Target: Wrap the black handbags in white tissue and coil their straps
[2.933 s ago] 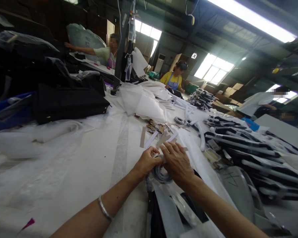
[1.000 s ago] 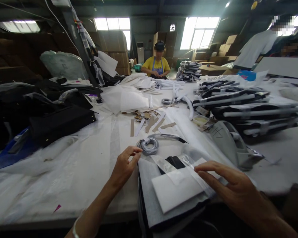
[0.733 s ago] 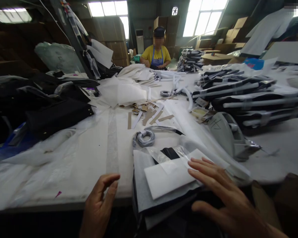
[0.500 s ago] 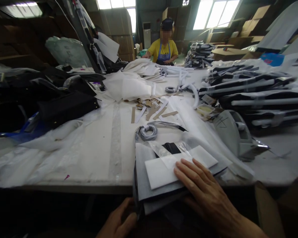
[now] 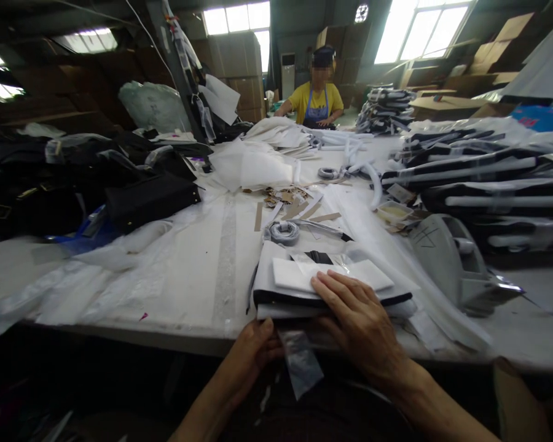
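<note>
A flat grey bag with black edging lies at the table's front edge, with a folded white foam sheet on top. My right hand rests its fingers across the foam, and its thumb tucks at the bag's front edge, gripping it. My left hand is closed just below the bag's front left corner; what its fingers hold is hidden. Beside those fingertips hangs a clear plastic strip. Clear film and a black piece show behind the foam. A wrapped grey coil lies beyond the bag.
Cardboard strips and white foam sheets lie farther back. A grey tape dispenser and stacked wrapped black goods stand right. Black bags crowd the left. A co-worker in yellow is across the table.
The bag has gone from tilting over the table edge to lying flatter and farther onto the table. My left hand has moved up and right; the plastic strip now shows beside it.
</note>
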`<move>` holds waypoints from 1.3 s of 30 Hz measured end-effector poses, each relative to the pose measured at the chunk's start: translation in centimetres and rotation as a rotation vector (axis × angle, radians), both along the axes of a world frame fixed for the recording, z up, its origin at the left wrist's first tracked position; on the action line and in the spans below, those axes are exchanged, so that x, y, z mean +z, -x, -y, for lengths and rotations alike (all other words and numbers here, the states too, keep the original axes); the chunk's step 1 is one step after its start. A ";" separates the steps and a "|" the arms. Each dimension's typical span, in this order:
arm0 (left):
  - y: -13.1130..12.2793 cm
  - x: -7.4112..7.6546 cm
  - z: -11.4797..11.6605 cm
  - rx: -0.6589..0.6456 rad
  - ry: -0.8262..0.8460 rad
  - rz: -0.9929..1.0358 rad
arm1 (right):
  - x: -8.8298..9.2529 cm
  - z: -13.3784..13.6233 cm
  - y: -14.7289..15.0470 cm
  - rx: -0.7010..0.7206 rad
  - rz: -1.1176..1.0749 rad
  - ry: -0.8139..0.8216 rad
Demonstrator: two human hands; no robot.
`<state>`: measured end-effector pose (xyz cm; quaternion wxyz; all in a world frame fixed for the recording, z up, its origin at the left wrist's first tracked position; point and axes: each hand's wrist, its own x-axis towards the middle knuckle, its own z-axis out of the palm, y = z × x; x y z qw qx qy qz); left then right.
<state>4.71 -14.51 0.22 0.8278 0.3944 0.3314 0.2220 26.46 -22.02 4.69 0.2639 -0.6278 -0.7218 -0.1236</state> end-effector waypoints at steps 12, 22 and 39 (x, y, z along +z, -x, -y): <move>2.9 5.5 -1.1 -0.129 -1.357 -0.417 | -1.6 -1.6 1.6 -0.041 -0.054 -0.032; -0.6 0.9 -8.5 -0.085 -2.120 -0.301 | -1.8 -2.0 2.1 -0.004 -0.056 -0.036; -0.6 0.2 -8.3 0.024 -2.062 -0.228 | 2.0 -7.8 -2.4 0.043 -0.096 0.286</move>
